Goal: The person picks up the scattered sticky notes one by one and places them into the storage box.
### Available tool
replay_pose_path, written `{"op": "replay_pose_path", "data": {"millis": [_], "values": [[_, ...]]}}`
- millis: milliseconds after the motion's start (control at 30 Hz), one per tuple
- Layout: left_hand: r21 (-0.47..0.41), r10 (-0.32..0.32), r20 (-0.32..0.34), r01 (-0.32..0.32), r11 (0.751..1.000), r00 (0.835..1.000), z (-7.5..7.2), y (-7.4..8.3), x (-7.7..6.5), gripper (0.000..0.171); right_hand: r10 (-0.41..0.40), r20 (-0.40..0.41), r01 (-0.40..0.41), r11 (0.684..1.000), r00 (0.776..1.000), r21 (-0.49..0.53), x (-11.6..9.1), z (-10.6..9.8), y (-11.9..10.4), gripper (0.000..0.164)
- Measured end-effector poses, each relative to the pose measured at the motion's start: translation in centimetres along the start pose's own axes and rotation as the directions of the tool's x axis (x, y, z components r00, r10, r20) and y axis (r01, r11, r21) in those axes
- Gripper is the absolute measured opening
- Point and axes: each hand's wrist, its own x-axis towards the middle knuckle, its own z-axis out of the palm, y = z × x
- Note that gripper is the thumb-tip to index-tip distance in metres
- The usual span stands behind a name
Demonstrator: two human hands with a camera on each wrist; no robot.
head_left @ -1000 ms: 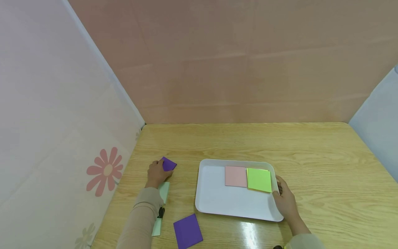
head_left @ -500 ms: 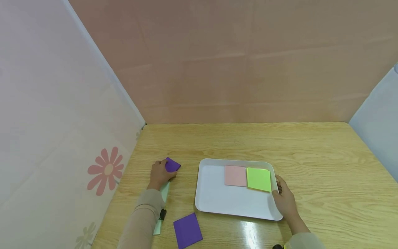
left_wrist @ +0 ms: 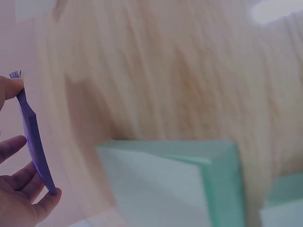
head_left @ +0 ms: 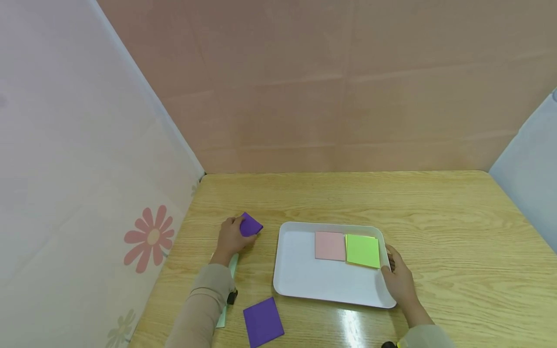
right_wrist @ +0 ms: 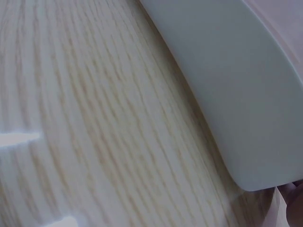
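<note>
My left hand (head_left: 232,238) pinches a purple sticky note pad (head_left: 250,225) between thumb and fingers, to the left of the tray. In the left wrist view the pad (left_wrist: 35,142) shows edge-on, its sheets slightly fanned at one end. My right hand (head_left: 400,280) grips the right end of a white tray (head_left: 300,280), fingers outside the wall and thumb at the rim. Inside the tray lie a pink note pad (head_left: 329,245) and a lime green note pad (head_left: 363,251), with yellow edges showing beneath the lime one.
A second purple pad (head_left: 263,322) lies in front of the tray's left corner. Two mint green pads, one nearer (left_wrist: 156,184) and another at its side (left_wrist: 286,203), sit on the wooden table (head_left: 470,241), partly hidden under the left forearm in the head view.
My left hand has carried the purple pad to the right and slightly away from me, closer to the tray. My right hand and the tray have stayed in place.
</note>
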Motion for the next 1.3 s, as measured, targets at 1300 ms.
{"op": "replay_pose_path", "data": {"millis": [1300], "values": [[-0.092,0.364,0.204,-0.353,0.931,0.909,1.8,11.1,-1.9,0.066,0.058,0.009,-0.059,0.996,0.998,0.06,-0.2,0.1,0.1,0.056]]}}
